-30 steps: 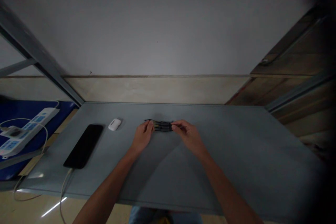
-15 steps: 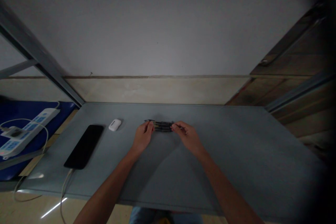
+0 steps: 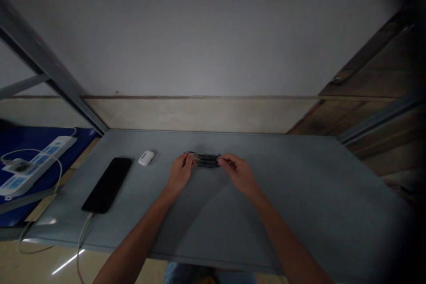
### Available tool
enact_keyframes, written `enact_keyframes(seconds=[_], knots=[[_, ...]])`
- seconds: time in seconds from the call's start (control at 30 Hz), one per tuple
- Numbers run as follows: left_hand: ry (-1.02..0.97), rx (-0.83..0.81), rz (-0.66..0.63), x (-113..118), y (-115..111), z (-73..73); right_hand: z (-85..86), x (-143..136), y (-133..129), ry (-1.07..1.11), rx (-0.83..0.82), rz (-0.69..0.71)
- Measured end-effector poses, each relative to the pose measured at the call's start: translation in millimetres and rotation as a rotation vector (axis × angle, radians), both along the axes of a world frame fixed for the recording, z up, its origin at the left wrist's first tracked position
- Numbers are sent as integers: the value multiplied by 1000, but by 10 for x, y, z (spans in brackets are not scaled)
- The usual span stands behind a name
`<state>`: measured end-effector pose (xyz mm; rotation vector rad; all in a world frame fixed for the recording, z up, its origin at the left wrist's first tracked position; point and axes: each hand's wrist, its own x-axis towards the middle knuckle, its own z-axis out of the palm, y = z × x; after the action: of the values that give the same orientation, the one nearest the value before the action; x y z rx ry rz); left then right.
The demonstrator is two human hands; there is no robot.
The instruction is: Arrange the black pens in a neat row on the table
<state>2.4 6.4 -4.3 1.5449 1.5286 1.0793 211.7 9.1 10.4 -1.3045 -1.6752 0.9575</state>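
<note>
A small bundle of dark pens (image 3: 206, 160) lies near the table's (image 3: 299, 186) far edge, pinched endwise between the left hand (image 3: 179, 173) and the right hand (image 3: 238, 172).

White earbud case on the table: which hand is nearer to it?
Left. The left hand sits just right of the white earbud case, at the near end of the dark pens; the right hand is beyond the pens.

A black phone (image 3: 107, 184) and a white earbud case (image 3: 145, 158) are seen on the grey bench (image 3: 299, 195); a white power strip (image 3: 33, 166) is seen at far left
</note>
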Motion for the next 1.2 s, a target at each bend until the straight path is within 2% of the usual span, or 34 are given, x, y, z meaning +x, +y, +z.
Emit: enact_keyframes(seconds=[0.2,0.43,0.67,0.9,1.2], knots=[[67,2,-36,26,-18,18,-1,-8,-23,27,-64,27],[-11,-28,-12,17,-8,22,-24,13,7,3,5,2],[41,12,-35,15,-17,-2,7,0,-18,27,-77,6],[15,-2,-26,14,-14,3,-23,25,16,30,10,-8],[31,-4,-36,22,-28,22,-4,14,-16,10,-79,-12]])
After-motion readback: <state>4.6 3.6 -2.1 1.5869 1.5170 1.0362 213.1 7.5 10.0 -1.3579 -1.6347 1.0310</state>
